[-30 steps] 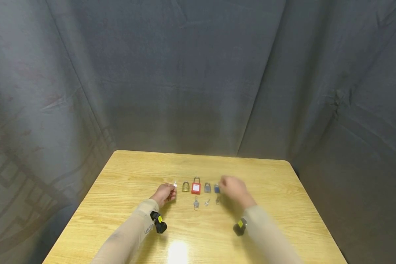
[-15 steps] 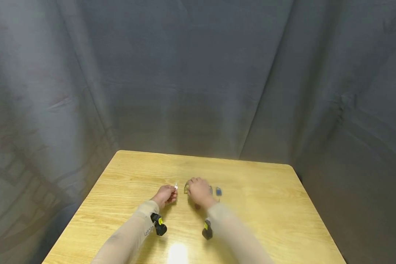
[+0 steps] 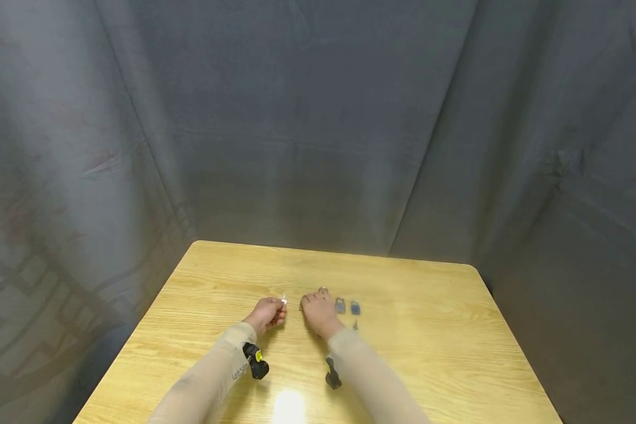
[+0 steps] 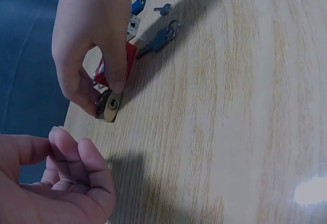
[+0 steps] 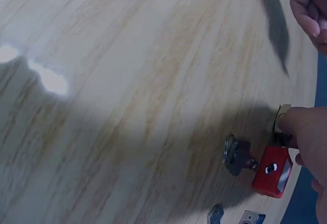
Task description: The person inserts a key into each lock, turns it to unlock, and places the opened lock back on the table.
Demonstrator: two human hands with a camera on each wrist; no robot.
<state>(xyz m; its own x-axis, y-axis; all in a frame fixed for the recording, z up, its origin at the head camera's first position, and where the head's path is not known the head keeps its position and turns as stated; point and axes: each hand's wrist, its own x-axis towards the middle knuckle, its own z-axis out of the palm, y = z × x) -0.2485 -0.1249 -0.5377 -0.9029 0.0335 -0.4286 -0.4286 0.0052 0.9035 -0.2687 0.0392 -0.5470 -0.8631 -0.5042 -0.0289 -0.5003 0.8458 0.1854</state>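
My left hand (image 3: 269, 312) pinches a small silver key (image 3: 284, 301) just above the wooden table (image 3: 429, 353). Its fingers are curled in the left wrist view (image 4: 66, 173). Right beside it, my right hand (image 3: 317, 307) pinches a brass padlock (image 4: 109, 106) between thumb and fingers, with the keyhole end facing the camera. The brass padlock (image 5: 282, 116) touches the table. A red padlock (image 5: 273, 172) lies next to it, partly under my right hand. A dark-headed key (image 5: 236, 155) on a ring lies just in front of the red padlock.
Right of my right hand lie a grey padlock (image 3: 340, 305) and a blue padlock (image 3: 355, 307), with a small key (image 3: 355, 324) in front. Grey curtains (image 3: 318, 147) close off the back and sides. Each wrist carries a black camera (image 3: 257, 362).
My right hand has moved left from the blue padlock's end of the row to the brass padlock and taken hold of it. My left hand has stayed put with its key.
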